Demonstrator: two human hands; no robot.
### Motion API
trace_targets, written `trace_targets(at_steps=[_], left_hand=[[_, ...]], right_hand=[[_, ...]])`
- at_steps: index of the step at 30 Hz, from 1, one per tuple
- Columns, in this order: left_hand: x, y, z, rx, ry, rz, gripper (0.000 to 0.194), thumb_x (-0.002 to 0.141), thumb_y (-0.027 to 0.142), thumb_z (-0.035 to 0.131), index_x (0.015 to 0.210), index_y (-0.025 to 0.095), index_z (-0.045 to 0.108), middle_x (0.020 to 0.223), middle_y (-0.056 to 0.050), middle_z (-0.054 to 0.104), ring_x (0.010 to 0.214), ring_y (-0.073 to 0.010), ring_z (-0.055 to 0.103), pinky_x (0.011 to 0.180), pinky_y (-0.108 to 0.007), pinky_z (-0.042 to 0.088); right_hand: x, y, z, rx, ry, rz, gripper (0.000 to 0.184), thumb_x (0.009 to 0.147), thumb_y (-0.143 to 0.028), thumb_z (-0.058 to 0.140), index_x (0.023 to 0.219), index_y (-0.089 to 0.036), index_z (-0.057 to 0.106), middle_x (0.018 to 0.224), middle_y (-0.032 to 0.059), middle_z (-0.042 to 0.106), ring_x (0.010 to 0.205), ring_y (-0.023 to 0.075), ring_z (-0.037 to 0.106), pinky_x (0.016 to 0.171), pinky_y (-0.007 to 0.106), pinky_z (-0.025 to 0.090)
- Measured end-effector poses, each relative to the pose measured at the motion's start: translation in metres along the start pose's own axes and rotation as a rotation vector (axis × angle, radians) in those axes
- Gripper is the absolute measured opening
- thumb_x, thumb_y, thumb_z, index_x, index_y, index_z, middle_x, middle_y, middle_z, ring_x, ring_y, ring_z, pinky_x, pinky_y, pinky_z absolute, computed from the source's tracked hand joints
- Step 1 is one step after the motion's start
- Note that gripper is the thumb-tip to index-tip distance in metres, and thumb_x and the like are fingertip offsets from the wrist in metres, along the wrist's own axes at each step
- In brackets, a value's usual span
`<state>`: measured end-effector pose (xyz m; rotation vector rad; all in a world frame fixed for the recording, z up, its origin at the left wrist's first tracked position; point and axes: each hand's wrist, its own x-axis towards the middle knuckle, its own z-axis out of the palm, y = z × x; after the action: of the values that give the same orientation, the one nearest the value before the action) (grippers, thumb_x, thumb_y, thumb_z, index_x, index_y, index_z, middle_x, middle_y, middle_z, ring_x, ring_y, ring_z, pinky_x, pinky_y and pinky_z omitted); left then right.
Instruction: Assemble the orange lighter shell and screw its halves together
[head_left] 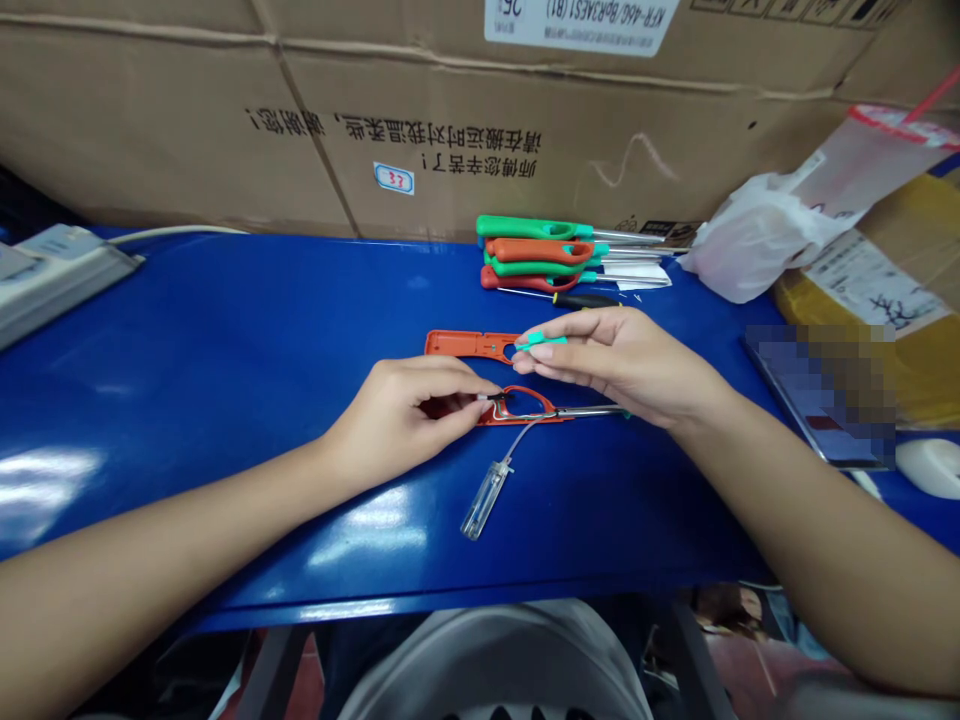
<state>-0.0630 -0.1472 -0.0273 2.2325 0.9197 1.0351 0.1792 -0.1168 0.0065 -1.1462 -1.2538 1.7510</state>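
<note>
My left hand (416,405) is closed in a pinch over an orange lighter half-shell (551,413), with a small white and black part (495,397) at its fingertips. The shell lies on the table, a metal tube (589,411) running from its right end. A thin tube leads from it to a clear fuel tank (485,500) lying nearer me. Between the thumb and fingers of my right hand (622,355) is a teal lighter trigger (541,341), held above the table. Just behind, the other orange half-shell (469,344) lies partly hidden by that hand.
Several assembled green and orange lighters (536,256) are piled at the back, near a screwdriver (585,300). A large cardboard box (187,130) walls the rear. A power strip (60,275) sits left; a phone (817,400), bagged cup (757,235) and white mouse (930,467) are right.
</note>
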Motion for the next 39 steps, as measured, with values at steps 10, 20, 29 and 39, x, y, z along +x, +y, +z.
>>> trace_targets(at_steps=[10,20,29,39], left_hand=[[-0.0020,-0.0012,-0.0002,0.005,0.029,0.049,0.016,0.089,0.012,0.074,0.103,0.016,0.081,0.098,-0.006,0.081,0.086,-0.0134,0.076,0.075,-0.018,0.061],[-0.0031,-0.0014,0.0001,0.011,0.042,0.069,0.018,0.088,0.010,0.075,0.103,0.017,0.082,0.098,-0.004,0.081,0.088,-0.0118,0.077,0.083,-0.017,0.061],[-0.0031,-0.0002,0.0009,-0.023,0.064,0.079,0.017,0.088,0.010,0.076,0.103,0.018,0.083,0.099,-0.003,0.082,0.088,-0.0118,0.078,0.085,-0.016,0.062],[-0.0023,0.0026,0.0006,-0.005,0.055,0.054,0.017,0.094,0.016,0.071,0.104,0.023,0.083,0.101,-0.002,0.082,0.090,-0.0145,0.079,0.085,-0.022,0.065]], right_hand=[[-0.0032,-0.0031,-0.0001,-0.390,-0.035,0.050,0.024,0.076,-0.035,0.086,0.090,-0.017,0.079,0.074,-0.0014,0.072,0.051,0.0083,0.063,0.053,0.023,0.057],[-0.0044,-0.0050,0.0028,-0.451,-0.133,0.123,0.016,0.076,-0.029,0.081,0.085,-0.018,0.075,0.070,-0.0019,0.068,0.058,0.0093,0.060,0.056,0.023,0.053],[-0.0011,0.0010,0.0025,-0.425,-0.128,0.068,0.022,0.074,-0.031,0.082,0.091,-0.016,0.081,0.076,0.0017,0.076,0.066,0.0107,0.062,0.061,0.024,0.048],[-0.0008,0.0038,0.0058,-0.385,-0.111,0.055,0.021,0.072,-0.030,0.084,0.088,-0.017,0.080,0.078,0.0016,0.077,0.069,0.0127,0.067,0.063,0.025,0.051]])
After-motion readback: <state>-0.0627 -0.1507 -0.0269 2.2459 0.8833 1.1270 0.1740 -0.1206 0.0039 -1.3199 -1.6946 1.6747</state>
